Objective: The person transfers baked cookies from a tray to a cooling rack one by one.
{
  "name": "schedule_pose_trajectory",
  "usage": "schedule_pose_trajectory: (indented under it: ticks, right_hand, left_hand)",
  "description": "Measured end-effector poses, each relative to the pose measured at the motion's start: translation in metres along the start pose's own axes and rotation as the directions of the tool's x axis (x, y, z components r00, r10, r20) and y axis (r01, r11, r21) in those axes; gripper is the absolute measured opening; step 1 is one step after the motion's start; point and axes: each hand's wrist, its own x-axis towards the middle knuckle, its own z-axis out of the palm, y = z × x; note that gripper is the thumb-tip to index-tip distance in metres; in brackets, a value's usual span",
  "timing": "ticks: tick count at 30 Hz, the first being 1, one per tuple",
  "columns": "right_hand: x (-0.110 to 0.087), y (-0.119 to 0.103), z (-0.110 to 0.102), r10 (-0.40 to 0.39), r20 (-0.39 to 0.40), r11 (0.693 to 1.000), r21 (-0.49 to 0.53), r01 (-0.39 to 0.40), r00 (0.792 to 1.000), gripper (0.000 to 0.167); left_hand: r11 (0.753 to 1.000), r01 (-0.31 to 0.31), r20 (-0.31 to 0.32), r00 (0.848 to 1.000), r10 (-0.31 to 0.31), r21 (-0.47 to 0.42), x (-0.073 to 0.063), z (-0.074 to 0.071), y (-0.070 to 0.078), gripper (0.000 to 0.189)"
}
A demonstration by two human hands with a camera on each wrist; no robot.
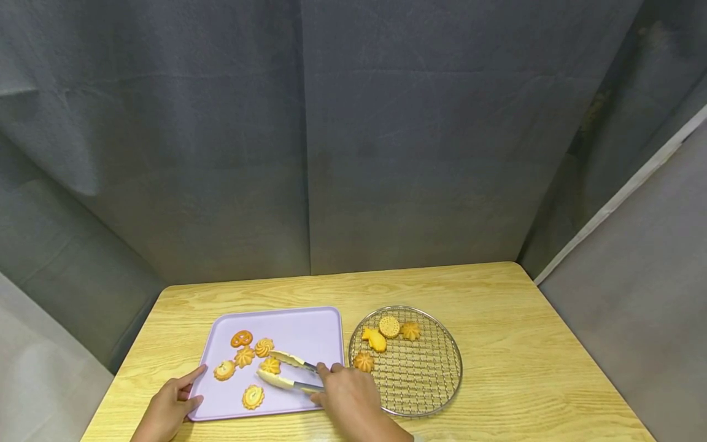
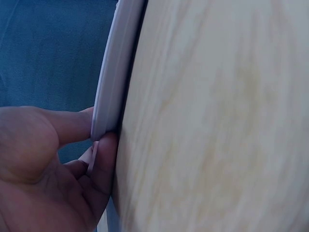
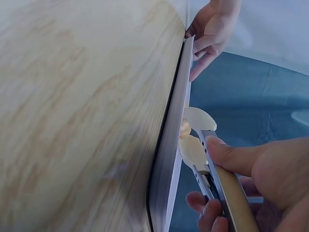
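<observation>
My right hand (image 1: 352, 393) holds a pair of tongs (image 1: 280, 380) with pale tips and metal arms. The spread tips straddle a yellow flower-shaped cookie (image 1: 270, 365) on the lilac tray (image 1: 309, 325). In the right wrist view, the thumb lies along one arm of the tongs (image 3: 231, 198) and the fingers curl round the other. My left hand (image 1: 168, 406) grips the tray's near left corner; the left wrist view shows its thumb and a finger pinching the rim (image 2: 108, 92). Around the tongs lie a pretzel (image 1: 241, 338), a swirl cookie (image 1: 264, 347) and several other cookies.
Right of the tray, close beside it, a round wire rack (image 1: 420, 380) stands on the wooden table (image 1: 513, 344). On its left and far part lie a fish-shaped cookie (image 1: 375, 339), a round cookie (image 1: 389, 326) and two flower-shaped ones. Grey curtains (image 1: 386, 153) hang behind the table.
</observation>
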Motion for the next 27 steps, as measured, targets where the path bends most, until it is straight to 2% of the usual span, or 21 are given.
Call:
schedule_pose_trajectory:
  ticks: [8,13,18,27]
  right_hand:
    - [-0.003,0.004,-0.005,0.031,0.029,0.998,0.049,-0.033,0.999,0.060]
    - [-0.007,0.009,-0.008,0.043,0.016,0.996,0.074,-0.044,0.999,0.059]
    - [-0.010,0.016,-0.012,0.074,0.004,0.986,0.149,-0.073,0.997,0.059]
    - [-0.018,0.028,-0.016,0.072,-0.030,0.976,0.206,-0.065,0.997,0.059]
  left_hand:
    - [1.000,0.004,-0.001,1.000,-0.004,0.004,-0.001,-0.001,0.002,0.060]
    - [1.000,0.006,-0.001,1.000,-0.006,0.007,-0.002,-0.001,0.004,0.060]
    - [1.000,0.012,0.000,1.000,-0.012,0.007,-0.002,-0.001,0.005,0.060]
    - [1.000,0.017,-0.003,1.000,-0.017,0.014,-0.001,-0.001,0.004,0.059]
